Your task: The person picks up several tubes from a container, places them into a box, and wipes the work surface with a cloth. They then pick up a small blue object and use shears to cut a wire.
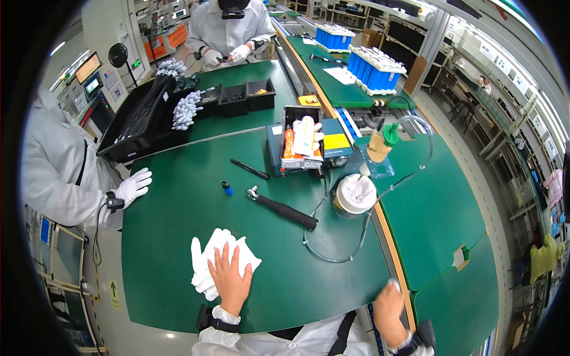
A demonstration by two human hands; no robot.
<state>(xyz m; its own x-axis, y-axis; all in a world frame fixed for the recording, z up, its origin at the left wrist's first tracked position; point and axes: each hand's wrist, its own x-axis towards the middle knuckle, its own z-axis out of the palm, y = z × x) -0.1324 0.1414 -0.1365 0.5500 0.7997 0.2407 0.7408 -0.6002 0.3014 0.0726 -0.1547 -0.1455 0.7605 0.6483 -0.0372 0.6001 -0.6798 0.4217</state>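
My left hand (230,277) lies flat with fingers spread on a pair of white gloves (205,261) at the front of the green table (172,207). My right hand (389,308) is curled closed by the table's right front edge; a pale bit shows at its fingers, too small to name. Beyond the gloves, a black-handled ratchet wrench (279,209) lies slantwise. Farther off are a black pen (250,169) and a small blue-and-black piece (227,188). Neither hand touches them.
A bin of tubes and bottles (303,139) stands mid-table, near a white tub (355,194) and a green-capped bottle (380,145). A clear hose (332,259) loops across. A co-worker's gloved hand (134,187) rests at left; another co-worker (228,29) works beyond. Blue battery blocks (374,71) stand far right.
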